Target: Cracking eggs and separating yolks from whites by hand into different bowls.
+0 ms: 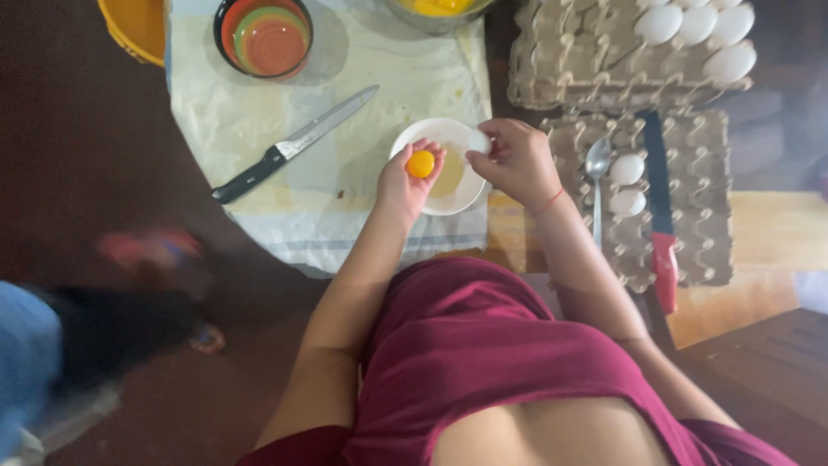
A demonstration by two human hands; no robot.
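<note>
Head view: left hand (404, 183) cups a soft, slippery, fragile yolk (420, 163) over the white bowl (466, 197); at three o'clock, right hand (516, 161) pinches a brittle eggshell (479, 141) by its rim.

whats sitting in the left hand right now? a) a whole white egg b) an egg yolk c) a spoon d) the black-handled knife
b, a round orange egg yolk rests in the cupped left hand over the white bowl, while the right hand holds a piece of white eggshell.

Left hand (405, 177) cups yolk (420, 164) — right hand (513, 160) holds eggshell (479, 142).
</note>
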